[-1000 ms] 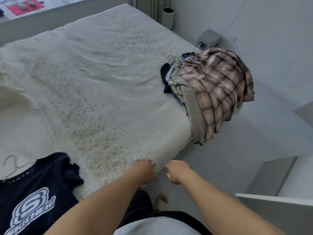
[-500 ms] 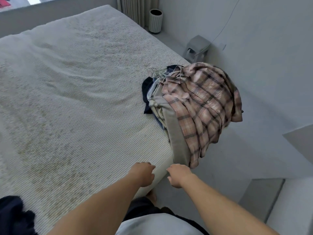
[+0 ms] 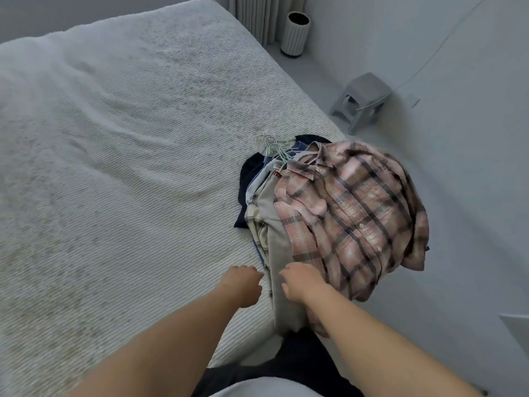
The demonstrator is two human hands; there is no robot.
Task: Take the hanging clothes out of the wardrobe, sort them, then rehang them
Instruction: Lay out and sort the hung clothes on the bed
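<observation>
Clothes pile (image 3: 329,213) with hangers (image 3: 272,146) lies at the bed (image 3: 114,167) edge, plaid shirt (image 3: 352,213) on top; left hand (image 3: 243,285) beside pile, fingers loosely curled, holding nothing. Right hand (image 3: 300,282) over pile's grey garment (image 3: 282,253); grip unclear.

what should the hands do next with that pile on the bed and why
Probably grip the pink plaid shirt, the top layer of the pile at the bed's edge, and lift it off by its hanger to start sorting. Both the left hand and right hand hover at the pile's near end, holding nothing.
</observation>
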